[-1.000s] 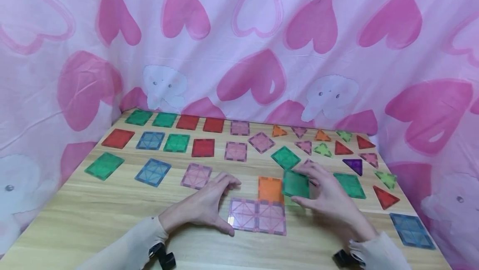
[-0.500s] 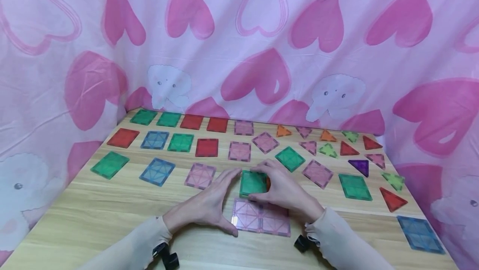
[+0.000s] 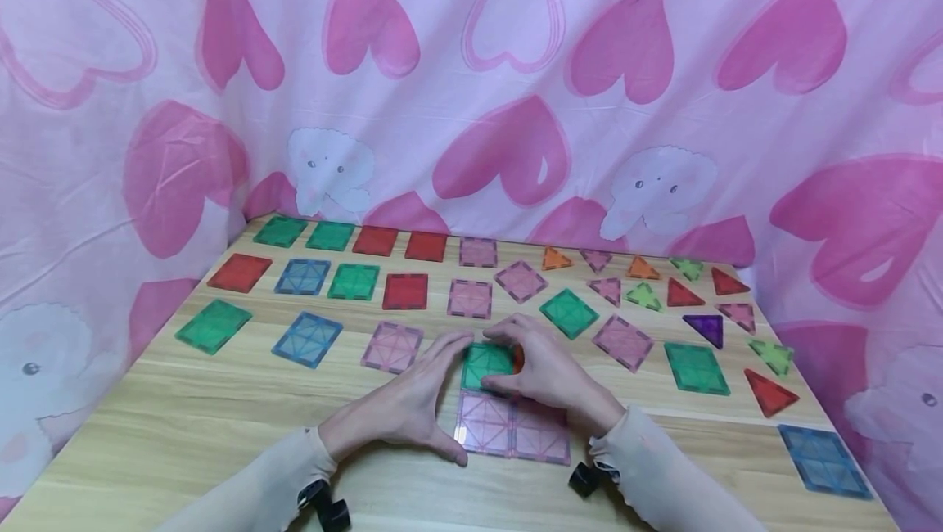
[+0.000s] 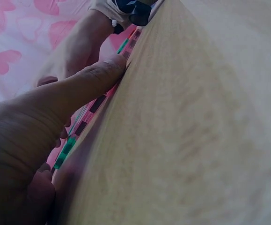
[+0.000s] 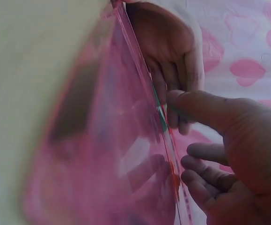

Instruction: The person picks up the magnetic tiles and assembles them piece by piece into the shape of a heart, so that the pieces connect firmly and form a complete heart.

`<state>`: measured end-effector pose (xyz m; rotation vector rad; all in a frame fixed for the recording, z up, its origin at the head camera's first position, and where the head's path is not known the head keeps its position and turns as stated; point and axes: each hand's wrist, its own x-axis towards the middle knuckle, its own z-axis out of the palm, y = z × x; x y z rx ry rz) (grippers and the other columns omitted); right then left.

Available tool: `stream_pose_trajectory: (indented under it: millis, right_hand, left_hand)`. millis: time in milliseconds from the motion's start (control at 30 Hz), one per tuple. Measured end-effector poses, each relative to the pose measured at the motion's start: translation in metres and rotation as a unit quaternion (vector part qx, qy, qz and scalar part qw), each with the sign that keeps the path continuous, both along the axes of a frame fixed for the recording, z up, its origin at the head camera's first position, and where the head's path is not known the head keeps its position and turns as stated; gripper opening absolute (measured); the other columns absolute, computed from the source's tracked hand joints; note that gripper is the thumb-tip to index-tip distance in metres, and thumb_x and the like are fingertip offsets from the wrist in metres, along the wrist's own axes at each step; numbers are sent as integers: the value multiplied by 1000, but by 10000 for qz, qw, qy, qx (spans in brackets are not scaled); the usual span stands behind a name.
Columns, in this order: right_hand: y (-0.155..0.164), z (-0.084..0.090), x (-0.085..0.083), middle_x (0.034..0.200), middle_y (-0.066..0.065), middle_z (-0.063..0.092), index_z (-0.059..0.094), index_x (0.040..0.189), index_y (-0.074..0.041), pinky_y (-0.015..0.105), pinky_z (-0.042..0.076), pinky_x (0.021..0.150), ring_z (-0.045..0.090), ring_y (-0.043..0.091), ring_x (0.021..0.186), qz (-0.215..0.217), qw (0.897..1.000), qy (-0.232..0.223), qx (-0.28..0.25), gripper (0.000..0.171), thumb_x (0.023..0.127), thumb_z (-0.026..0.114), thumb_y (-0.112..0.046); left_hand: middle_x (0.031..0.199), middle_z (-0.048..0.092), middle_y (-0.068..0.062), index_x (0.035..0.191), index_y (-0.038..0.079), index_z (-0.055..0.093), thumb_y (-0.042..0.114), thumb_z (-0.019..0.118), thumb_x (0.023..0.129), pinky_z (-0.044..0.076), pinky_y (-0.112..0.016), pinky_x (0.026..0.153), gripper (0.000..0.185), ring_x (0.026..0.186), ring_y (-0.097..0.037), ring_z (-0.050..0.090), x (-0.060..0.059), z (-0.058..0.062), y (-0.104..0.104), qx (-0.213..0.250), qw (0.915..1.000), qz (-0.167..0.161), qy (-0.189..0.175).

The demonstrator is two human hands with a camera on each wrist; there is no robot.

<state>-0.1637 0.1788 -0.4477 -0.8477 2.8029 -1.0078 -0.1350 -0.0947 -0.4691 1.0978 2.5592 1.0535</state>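
Note:
A green square tile (image 3: 488, 366) lies flat against the far edge of the left pink square tile (image 3: 485, 424), which sits beside another pink tile (image 3: 541, 434). My left hand (image 3: 412, 393) rests around the left side, thumb by the near pink corner and fingertips near the green tile's far left corner. Over the green tile's right side is my right hand (image 3: 541, 368), thumb and fingers parted. In the right wrist view they hover close to the tiles, apparently gripping nothing. Mostly hidden beneath that hand is an orange tile (image 3: 518, 358).
Rows of translucent tiles cover the back of the wooden table (image 3: 147, 434). Green, blue, red and pink squares lie left, among them a blue square (image 3: 307, 340); triangles lie right, including a purple triangle (image 3: 705, 330). A blue tile (image 3: 825, 461) is near the right edge.
My right hand has carried the green tile leftward and set it down behind the left pink tile, then let it go. The left hand has stayed nearly still.

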Motion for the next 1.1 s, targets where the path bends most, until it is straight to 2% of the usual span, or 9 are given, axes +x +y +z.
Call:
stream_pose_trajectory:
  millis: [233, 467, 533, 633, 733, 833, 933, 1033, 1100]
  right_hand:
    - [13, -1, -1, 135, -5, 71, 71, 145, -16, 49, 56, 110, 68, 16, 124, -203, 9973, -492, -513, 64, 91, 95, -39]
    - [34, 7, 5, 144, -3, 67, 66, 151, -22, 53, 55, 114, 69, 22, 133, -635, 9847, -1243, -1039, 65, 93, 94, -34]
    - [46, 11, 9, 146, 0, 66, 65, 152, -21, 57, 55, 113, 69, 27, 134, -759, 9849, -1127, -1070, 66, 94, 93, -33]
    - [74, 19, 18, 146, 6, 67, 65, 152, -16, 58, 56, 111, 68, 33, 132, -989, 9882, -594, -1008, 66, 94, 93, -31]
    - [111, 30, 30, 143, 7, 71, 67, 150, -14, 44, 57, 109, 66, 29, 130, -1468, 9860, 349, -712, 64, 93, 94, -28]
    - [155, 39, 46, 140, 8, 72, 69, 149, -13, 20, 48, 103, 62, 8, 126, -2102, 9704, 1047, -553, 64, 92, 95, -20]
    - [199, 44, 66, 137, 10, 70, 70, 150, -14, 10, 35, 95, 53, -5, 118, -3085, 9405, 1381, -349, 66, 90, 96, -23]
    - [235, 43, 86, 146, 19, 62, 63, 157, -11, 18, 37, 117, 57, 13, 135, -4126, 9055, 985, -127, 74, 94, 93, -35]
    - [253, 40, 99, 154, 28, 54, 55, 162, -5, 41, 36, 130, 53, 37, 144, -4654, 8830, 597, 144, 83, 97, 89, -44]
  left_hand:
    - [181, 24, -2, 178, 15, 22, 67, 102, 67, 31, -53, 133, 146, 168, -25, 27, -2, 2, -1, 0, 9996, -87, -260]
    - [179, 31, 1, 173, 18, 37, 73, 97, 70, 34, -56, 131, 131, 166, -24, 31, -3, 3, -3, -195, 9995, -143, -189]
    - [179, 30, 0, 172, 18, 41, 73, 97, 71, 35, -56, 131, 128, 166, -24, 30, -3, 3, -3, -237, 9994, -170, -169]
    - [179, 30, 0, 170, 17, 43, 72, 97, 72, 35, -54, 131, 124, 166, -23, 30, -3, 3, -2, -248, 9993, -206, -162]
    - [178, 29, 2, 170, 19, 43, 71, 96, 73, 34, -52, 132, 122, 166, -21, 29, -4, 4, 0, -313, 9992, -202, -172]
    - [178, 29, 2, 171, 19, 42, 71, 96, 74, 33, -51, 132, 122, 166, -20, 28, -4, 4, 0, -375, 9990, -181, -188]
    - [178, 29, 1, 171, 19, 41, 72, 95, 74, 33, -52, 132, 122, 167, -22, 27, -3, 4, 0, -388, 9989, -174, -190]
    - [178, 30, 0, 171, 19, 40, 72, 95, 74, 33, -54, 131, 123, 167, -24, 26, -2, 3, 0, -373, 9989, -167, -230]
    - [178, 30, 0, 172, 19, 40, 72, 95, 74, 34, -55, 131, 124, 167, -25, 27, -2, 2, -1, -359, 9989, -154, -257]
